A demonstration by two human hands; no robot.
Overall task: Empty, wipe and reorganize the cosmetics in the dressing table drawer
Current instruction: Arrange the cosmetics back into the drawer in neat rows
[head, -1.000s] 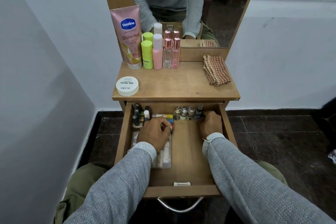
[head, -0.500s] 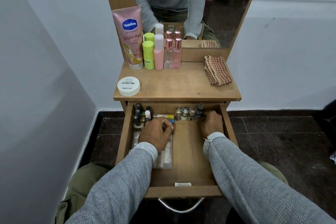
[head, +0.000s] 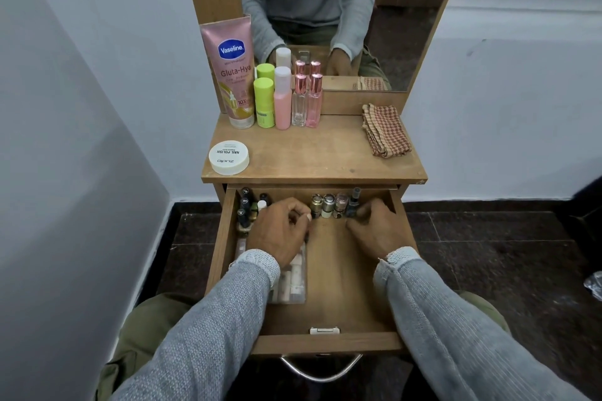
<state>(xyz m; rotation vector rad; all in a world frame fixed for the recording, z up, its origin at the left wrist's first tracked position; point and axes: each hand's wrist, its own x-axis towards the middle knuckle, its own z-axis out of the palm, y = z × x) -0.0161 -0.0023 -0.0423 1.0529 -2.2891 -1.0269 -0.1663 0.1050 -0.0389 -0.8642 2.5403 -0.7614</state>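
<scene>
A metal handle [head: 321, 371] curves below the front of the pulled-out drawer [head: 329, 343], where a person in grey knit sleeves reaches in with both hands. A clear case of pale tubes [head: 291, 280] lies along the drawer's left side, partly under the left wrist. The left hand [head: 281, 231] hovers with fingers curled, its fingertips close to a row of small round jars [head: 329, 205] at the back; whether it grips anything cannot be told. The right hand [head: 374, 231] curls its fingers at the dark bottle [head: 353, 205] ending that row, though a firm grip cannot be confirmed. Dark nail polish bottles [head: 247, 208] cluster in the back left corner. Above, on the table [head: 312, 156], a white round tub [head: 229, 157] sits front left and a folded checked cloth [head: 386, 130] right. At the rear stand a pink lotion tube [head: 233, 75], a lime-green bottle [head: 264, 102], a pink bottle [head: 282, 98] and two slim spray bottles [head: 306, 101], before the mirror [head: 325, 10].
</scene>
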